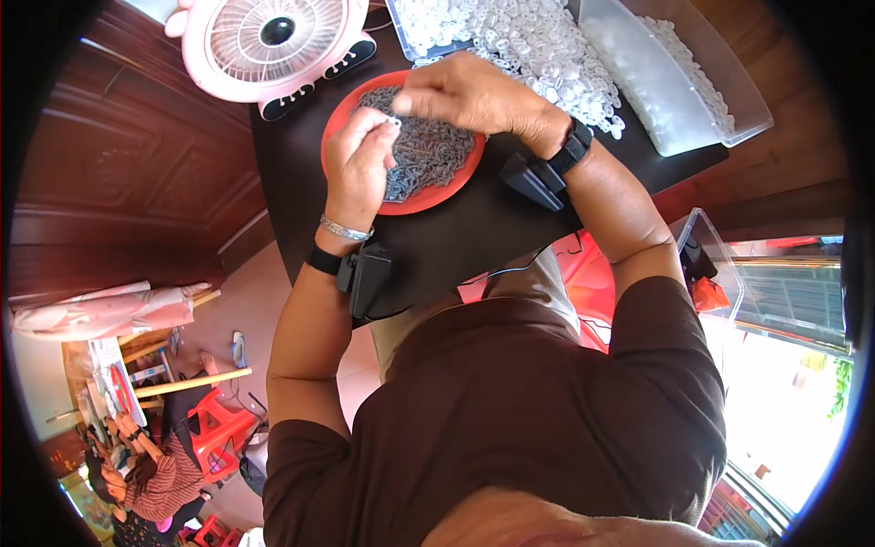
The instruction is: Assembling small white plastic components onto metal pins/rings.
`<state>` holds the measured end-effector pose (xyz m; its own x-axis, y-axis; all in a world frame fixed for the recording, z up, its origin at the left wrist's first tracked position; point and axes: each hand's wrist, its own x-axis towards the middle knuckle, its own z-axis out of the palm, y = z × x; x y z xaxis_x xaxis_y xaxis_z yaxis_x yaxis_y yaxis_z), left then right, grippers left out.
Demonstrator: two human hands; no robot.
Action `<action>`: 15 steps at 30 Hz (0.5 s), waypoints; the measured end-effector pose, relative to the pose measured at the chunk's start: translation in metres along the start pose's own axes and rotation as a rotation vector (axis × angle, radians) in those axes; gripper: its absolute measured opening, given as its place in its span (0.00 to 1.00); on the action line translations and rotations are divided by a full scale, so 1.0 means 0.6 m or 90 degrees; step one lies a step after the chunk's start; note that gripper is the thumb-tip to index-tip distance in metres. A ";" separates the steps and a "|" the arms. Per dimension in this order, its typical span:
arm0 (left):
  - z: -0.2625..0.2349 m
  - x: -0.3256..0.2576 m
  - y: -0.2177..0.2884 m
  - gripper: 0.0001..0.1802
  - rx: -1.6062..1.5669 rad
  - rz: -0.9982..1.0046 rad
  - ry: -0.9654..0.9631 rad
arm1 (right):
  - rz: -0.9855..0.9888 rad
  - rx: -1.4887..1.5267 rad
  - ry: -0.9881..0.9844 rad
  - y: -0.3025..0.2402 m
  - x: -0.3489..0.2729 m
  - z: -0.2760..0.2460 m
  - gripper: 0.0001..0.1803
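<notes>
Here, close work over a red plate (pixel 436 199).
Left hand (pixel 357 164) has its grip pinched around a small white piece (pixel 395 121); right hand's (pixel 474 96) grip curls, contents unclear.

Looks like a home workroom, judging by panelling (pixel 137 159), a fan (pixel 277 33) and a stool (pixel 217 430), plus a bin (pixel 643 91) beside loose parts (pixel 551 59).

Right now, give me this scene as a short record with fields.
Left hand: pinches a small white plastic piece
Right hand: close to that piece; grip unclear
Beneath hands: round red plastic dish of small grey pieces
Beyond dish: heap of oval white plastic pieces
Far left: round pink fan
Far right: translucent plastic bin
Surface: dark brown table
</notes>
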<state>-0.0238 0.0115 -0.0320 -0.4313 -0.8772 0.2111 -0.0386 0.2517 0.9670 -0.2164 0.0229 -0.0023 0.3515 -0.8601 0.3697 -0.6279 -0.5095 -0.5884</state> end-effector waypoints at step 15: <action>-0.013 0.007 -0.001 0.08 -0.091 -0.044 -0.012 | 0.212 -0.394 0.199 0.192 -0.034 -0.087 0.12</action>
<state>-0.0185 0.0045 -0.0305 -0.4484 -0.8825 0.1423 0.0595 0.1293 0.9898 -0.3318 -0.0170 -0.0401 -0.0787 -0.8714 0.4842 -0.9729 -0.0389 -0.2281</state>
